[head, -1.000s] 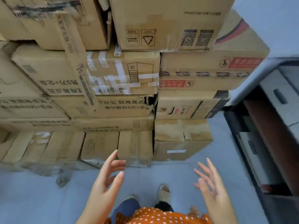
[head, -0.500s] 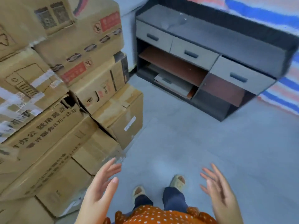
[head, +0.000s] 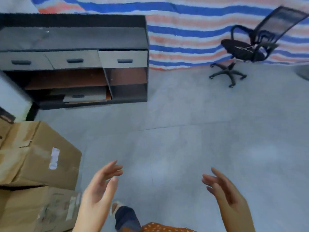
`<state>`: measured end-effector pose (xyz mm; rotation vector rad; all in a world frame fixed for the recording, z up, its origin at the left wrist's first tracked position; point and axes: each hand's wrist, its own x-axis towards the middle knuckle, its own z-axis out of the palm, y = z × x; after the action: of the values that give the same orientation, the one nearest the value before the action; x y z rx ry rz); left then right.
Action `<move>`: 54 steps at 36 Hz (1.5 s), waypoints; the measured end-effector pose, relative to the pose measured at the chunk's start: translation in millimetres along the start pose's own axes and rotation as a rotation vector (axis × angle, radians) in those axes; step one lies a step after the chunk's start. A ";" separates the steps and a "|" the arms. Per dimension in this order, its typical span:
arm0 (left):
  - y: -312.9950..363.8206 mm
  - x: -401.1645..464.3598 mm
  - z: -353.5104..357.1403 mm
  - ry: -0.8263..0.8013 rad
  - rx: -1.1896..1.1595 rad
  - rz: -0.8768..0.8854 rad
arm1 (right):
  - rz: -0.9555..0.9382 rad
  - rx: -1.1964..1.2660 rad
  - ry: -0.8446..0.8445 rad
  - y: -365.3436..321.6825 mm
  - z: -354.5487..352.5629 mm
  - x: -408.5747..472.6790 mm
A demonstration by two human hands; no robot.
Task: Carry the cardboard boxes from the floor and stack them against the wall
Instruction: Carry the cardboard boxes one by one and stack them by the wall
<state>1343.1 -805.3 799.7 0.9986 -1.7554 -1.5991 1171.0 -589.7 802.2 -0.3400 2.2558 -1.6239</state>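
Observation:
Two brown cardboard boxes show at the lower left edge: an upper box (head: 38, 153) with a white label on its side, resting on a lower box (head: 36, 210) with worn tape. My left hand (head: 98, 190) hovers just right of these boxes, fingers apart, palm facing inward, holding nothing. My right hand (head: 229, 196) is raised at the lower right over bare grey floor, also spread and empty. Neither hand touches a box. The rest of the stack is out of frame to the left.
A dark cabinet (head: 75, 39) with three grey drawers and open shelves stands at the back left. A black mesh office chair (head: 250, 49) sits at the back right before a striped tarp (head: 184, 36). Grey floor (head: 184, 131) spreads between them. My foot (head: 120, 213) shows below.
The view has swung right, away from the stacked boxes toward the cabinet, chair and floor. Both hands stay raised, apart and empty.

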 end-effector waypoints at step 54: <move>114.6 119.7 793.1 -1.239 0.202 0.140 | 0.365 0.229 1.168 147.2 -521.4 201.6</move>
<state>615.9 -448.1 797.6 -0.2125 -2.6826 -2.1469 775.5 -168.4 786.7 1.3209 2.4937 -2.0954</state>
